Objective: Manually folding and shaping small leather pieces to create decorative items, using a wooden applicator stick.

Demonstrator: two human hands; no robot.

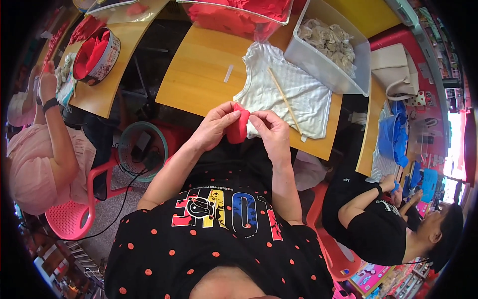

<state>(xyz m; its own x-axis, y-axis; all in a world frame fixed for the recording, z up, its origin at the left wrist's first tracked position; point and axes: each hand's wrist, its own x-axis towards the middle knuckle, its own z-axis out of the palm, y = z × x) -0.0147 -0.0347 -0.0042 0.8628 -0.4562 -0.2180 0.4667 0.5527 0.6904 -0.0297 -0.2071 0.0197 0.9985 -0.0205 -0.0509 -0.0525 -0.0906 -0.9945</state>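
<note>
A small red piece, soft and cloth-like (237, 130), hangs folded between my two hands above the table's near edge. My left hand (220, 123) grips its upper left side between thumb and fingers. The fingers of my right hand (270, 128) are pinched at its right edge; the exact spot they hold is partly hidden. Just beyond lies a white sleeveless shirt (269, 67), spread flat. A thin wooden stick (283, 97) rests across the shirt. Left of the shirt is a small whitish strip (228, 74).
At the table's far side stand a clear bin of red pieces (234, 20) and a clear bin of beige crumpled pieces (298, 42). A teal basket (124, 154) sits at lower left. One person (55, 159) works on the left, another (378, 229) on the right by a blue container (393, 134).
</note>
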